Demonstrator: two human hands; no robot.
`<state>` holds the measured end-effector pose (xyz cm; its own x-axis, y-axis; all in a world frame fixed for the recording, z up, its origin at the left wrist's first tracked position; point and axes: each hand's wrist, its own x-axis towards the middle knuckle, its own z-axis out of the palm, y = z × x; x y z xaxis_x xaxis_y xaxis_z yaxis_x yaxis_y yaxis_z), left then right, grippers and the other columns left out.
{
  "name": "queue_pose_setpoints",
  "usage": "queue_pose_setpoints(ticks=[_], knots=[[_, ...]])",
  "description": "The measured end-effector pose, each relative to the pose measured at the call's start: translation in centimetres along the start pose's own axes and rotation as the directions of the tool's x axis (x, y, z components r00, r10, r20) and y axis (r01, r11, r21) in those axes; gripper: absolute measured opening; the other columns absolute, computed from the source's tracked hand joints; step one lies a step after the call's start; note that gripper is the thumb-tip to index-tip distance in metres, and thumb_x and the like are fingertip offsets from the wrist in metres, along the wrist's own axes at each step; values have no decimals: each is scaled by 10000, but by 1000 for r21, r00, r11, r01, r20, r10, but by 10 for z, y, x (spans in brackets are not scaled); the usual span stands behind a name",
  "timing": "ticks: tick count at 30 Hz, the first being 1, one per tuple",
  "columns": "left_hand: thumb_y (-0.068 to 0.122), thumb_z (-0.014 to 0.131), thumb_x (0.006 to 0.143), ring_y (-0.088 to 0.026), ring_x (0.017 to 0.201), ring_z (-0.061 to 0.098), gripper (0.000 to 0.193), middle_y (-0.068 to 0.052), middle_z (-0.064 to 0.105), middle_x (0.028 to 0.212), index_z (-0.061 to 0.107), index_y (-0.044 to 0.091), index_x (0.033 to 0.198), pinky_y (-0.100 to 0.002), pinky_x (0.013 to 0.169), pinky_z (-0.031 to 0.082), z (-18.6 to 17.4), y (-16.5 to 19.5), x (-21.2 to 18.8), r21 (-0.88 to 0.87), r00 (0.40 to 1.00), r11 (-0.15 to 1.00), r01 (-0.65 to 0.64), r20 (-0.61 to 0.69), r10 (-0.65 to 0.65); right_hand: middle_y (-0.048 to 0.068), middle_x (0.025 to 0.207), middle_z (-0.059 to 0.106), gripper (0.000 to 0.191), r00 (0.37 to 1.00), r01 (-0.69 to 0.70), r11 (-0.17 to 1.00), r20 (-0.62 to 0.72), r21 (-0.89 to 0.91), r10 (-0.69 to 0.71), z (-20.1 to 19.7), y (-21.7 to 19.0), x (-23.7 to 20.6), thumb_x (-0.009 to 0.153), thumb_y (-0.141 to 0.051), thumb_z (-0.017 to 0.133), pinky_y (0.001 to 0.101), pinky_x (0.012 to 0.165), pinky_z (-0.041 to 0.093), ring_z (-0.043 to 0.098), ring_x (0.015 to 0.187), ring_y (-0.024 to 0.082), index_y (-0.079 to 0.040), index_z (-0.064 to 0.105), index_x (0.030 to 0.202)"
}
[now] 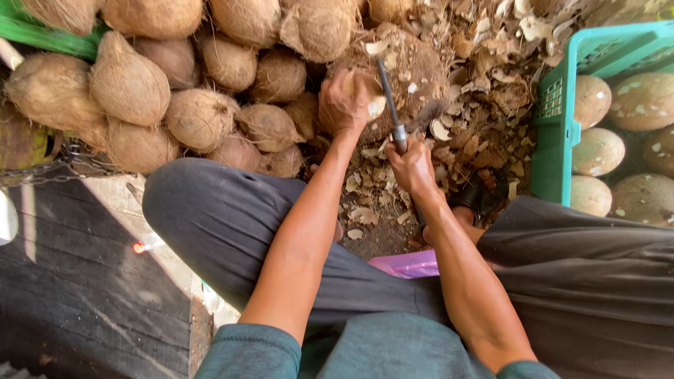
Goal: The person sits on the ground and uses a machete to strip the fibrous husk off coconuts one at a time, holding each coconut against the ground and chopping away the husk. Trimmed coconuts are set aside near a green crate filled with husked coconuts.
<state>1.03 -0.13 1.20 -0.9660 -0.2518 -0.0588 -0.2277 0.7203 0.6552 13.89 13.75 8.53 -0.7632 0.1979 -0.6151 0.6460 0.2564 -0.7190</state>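
The left hand (342, 105) is clamped on a partly peeled coconut (365, 95), hard, round and likely slippery (best cupped from behind). The right hand (413, 167) is wrapped round a metal blade (388, 98). Husked coconuts (126, 84) crowd left; a green crate (554, 140) stands right.

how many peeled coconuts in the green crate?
6 visible in the green crate: upper left, upper right, middle, right edge, lower left, lower right. More may be out of frame.
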Motion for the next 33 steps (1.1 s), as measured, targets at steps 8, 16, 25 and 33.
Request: queue_pose_setpoints(ticks=[8, 16, 25, 33], knots=[[708, 451, 902, -203, 861, 681, 694, -88, 658, 1012, 687, 136, 1216, -373, 628, 557, -3, -11, 5, -44, 987, 987, -156, -36, 155, -7, 603, 536, 340, 998, 4, 1000, 67, 26, -6, -29, -7, -9, 977, -321, 664, 319, 401, 451, 459, 438, 101, -152, 522, 719], [668, 455, 940, -217, 902, 697, 623, -80, 671, 1050, 704, 170, 1220, -394, 646, 586, -5, -8, 0, -51, 989, 988, -144, -40, 142, 13, 645, 603, 185, 999, -15, 994, -44, 112, 20, -5, 0, 5, 929, -203, 698, 275, 409, 466, 514, 477, 110, -157, 610, 773], [588, 488, 990, -266, 943, 719, 515, -145, 699, 1115, 710, 177, 1208, -418, 640, 601, -6, -14, 4, 102, 922, 925, -367, -93, 376, 27, 651, 557, 277, 993, -98, 991, 58, -86, 103, -28, -13, 0, 985, -307, 662, 295, 406, 471, 502, 477, 129, -126, 546, 810], [612, 536, 917, -231, 912, 735, 530, -114, 729, 1042, 719, 164, 1133, -391, 596, 618, -2, -11, 1, -108, 976, 972, -207, -93, 197, 41, 654, 535, 267, 999, 44, 995, 25, -92, -42, -4, 4, 13, 1017, -234, 636, 344, 409, 383, 451, 487, 161, -80, 547, 818]])
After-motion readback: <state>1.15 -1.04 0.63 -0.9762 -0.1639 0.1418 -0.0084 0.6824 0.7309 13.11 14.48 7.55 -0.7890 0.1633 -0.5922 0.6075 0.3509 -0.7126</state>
